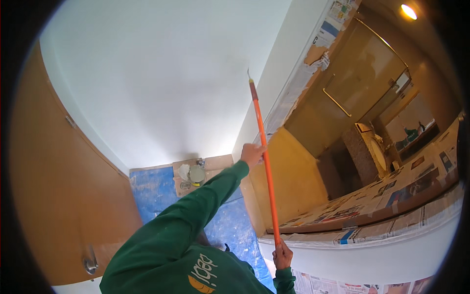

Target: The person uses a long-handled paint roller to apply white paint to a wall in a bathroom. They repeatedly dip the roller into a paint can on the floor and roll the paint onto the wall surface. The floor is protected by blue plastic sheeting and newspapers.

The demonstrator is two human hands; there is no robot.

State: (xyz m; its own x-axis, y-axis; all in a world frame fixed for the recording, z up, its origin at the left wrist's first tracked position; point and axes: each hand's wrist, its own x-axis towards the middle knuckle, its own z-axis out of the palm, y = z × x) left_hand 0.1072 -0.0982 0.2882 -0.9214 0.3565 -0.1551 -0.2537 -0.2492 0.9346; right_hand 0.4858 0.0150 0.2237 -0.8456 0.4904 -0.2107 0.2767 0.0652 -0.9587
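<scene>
The white wall (pixel 161 88) is the biggest thing before me, over a blue floor sheet (pixel 230 220) and beside newspaper masking (pixel 333 27). My orange pole (pixel 270 191) slants up in front; my left hand (pixel 252 154) wraps its middle, my right hand (pixel 283 256) its lower end. Should either grip slip, the thin hooked tip (pixel 249 74) could swing, scratching wall or tearing paper.

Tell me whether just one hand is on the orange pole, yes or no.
No, the left hand holds the orange pole partway up while the right hand holds it lower down.
</scene>
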